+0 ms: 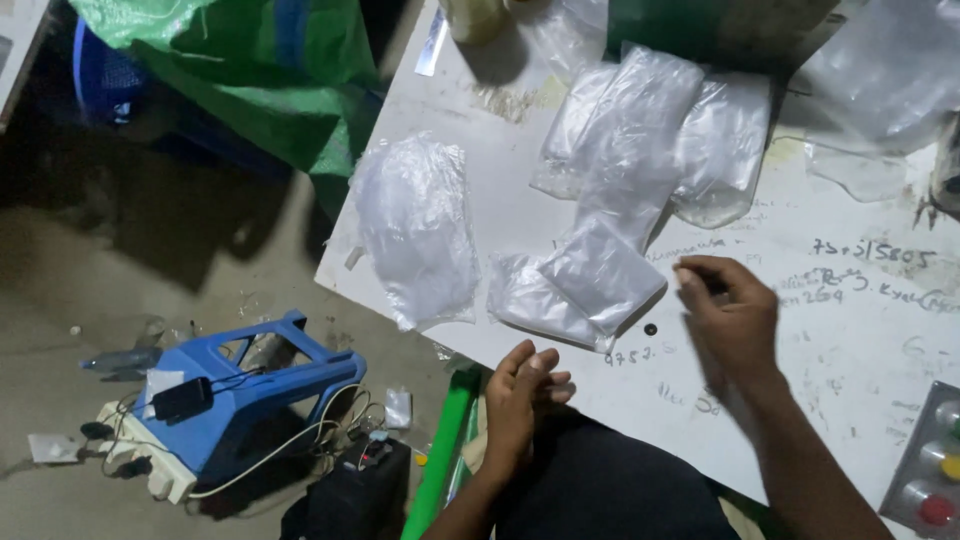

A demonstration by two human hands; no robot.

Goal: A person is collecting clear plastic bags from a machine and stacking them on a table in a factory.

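We see clear plastic bags (600, 270) crowding the white table (860, 340) beyond our right hand (730, 320) — fingertips pinched narrow near a small dark bead (651, 329); left hand (520, 400) loosely open at the near edge.

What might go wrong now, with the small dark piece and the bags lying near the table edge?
1. The small dark piece lies loose beside the right hand; a sweep of that hand may knock it off the white table.
2. The crumpled clear bag reaches the table's left edge and might slide to the floor.
3. The left hand waits at the near edge, perhaps too low to catch anything.
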